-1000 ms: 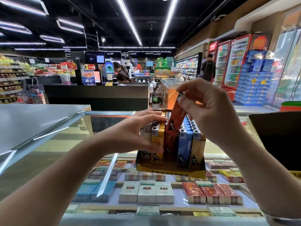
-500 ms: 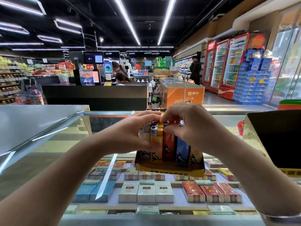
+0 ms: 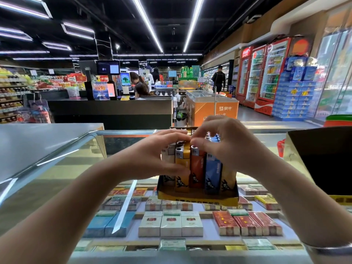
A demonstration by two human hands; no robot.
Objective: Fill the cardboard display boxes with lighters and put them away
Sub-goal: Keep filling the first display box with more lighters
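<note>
Bright strip lights run along a dark supermarket ceiling, above checkout desks and red drink fridges [image 3: 266,73] on the far right. Nearest the camera, a glass-topped counter [image 3: 47,187] with a smooth reflective pane covers rows of flat rectangular cigarette packs [image 3: 172,223] in white, blue and red.

From the left, the left hand [image 3: 152,159] reaches in with its fingers curled round the left side of a block of lighters [image 3: 198,168], thumb pressed across their fronts. These are slim, upright plastic sticks in cream, yellow, orange and blue, each with a shiny metal cap, packed tightly side by side. They stand in a shallow yellow cardboard display box [image 3: 198,199] that rests on the glass near the middle of the counter.

Over the right half of the lighters, the right hand [image 3: 228,145] has its fingers bent, pinching at the metal tops. A silver bangle [image 3: 331,248] circles that wrist. Further right stands a dark, flat-sided box [image 3: 322,159].
</note>
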